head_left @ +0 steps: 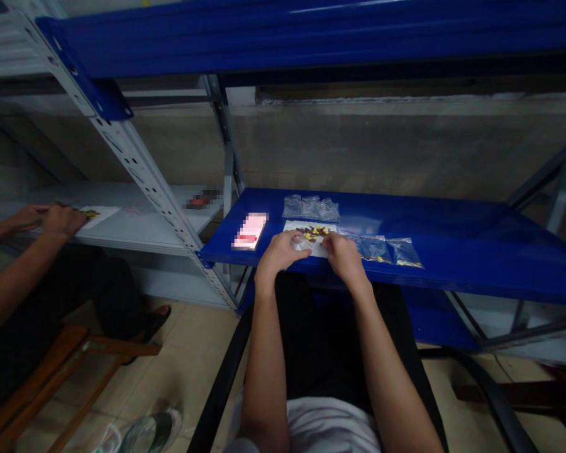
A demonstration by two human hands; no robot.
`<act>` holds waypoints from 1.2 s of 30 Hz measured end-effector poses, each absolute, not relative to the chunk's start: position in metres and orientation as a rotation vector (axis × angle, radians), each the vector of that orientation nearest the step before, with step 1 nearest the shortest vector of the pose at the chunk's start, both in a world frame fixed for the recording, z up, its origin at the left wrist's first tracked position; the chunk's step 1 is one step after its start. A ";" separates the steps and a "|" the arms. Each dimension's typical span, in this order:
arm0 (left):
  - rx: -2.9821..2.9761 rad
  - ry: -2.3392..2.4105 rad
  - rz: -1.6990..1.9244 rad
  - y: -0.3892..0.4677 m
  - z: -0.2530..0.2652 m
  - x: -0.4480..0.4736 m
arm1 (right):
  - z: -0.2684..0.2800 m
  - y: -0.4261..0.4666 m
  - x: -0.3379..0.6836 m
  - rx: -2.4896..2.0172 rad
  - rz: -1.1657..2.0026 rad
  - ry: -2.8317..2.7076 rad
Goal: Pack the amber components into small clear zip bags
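My left hand (281, 253) is closed on a small clear plastic bag (302, 243) at the front edge of the blue shelf. A loose pile of small yellow and dark brown pieces (314, 233) lies just beyond on a sheet of white paper (290, 224). My right hand (343, 253) is at the right side of the pile, its fingers pinched together; what they hold, if anything, is too small to name. To its right, several clear bags (376, 248) lie in a row, with small yellowish pieces visible in the bottoms of some. More flat clear bags (310, 207) rest behind the paper.
A phone (251, 231) lies left on the blue shelf (462, 245). A blue beam (311, 38) crosses above, and a grey upright (141, 170) stands left. Beyond it, another person's hands (59, 219) are at a grey shelf. A plastic bottle (153, 431) is on the floor.
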State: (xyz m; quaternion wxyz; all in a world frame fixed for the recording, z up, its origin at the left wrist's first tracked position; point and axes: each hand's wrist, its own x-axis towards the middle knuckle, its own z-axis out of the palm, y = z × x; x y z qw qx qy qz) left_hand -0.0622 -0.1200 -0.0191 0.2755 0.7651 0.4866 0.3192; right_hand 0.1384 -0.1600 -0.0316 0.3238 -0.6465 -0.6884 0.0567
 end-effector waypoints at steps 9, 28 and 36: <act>1.918 1.058 0.829 -0.128 -0.009 -0.055 | -0.018 -0.160 0.137 -1.248 0.636 -1.627; 1.928 1.315 0.955 -0.123 -0.019 -0.063 | -0.041 -0.149 0.125 -1.561 0.160 -1.782; 1.938 1.353 0.935 -0.123 -0.019 -0.069 | -0.047 -0.151 0.113 -1.809 0.044 -1.832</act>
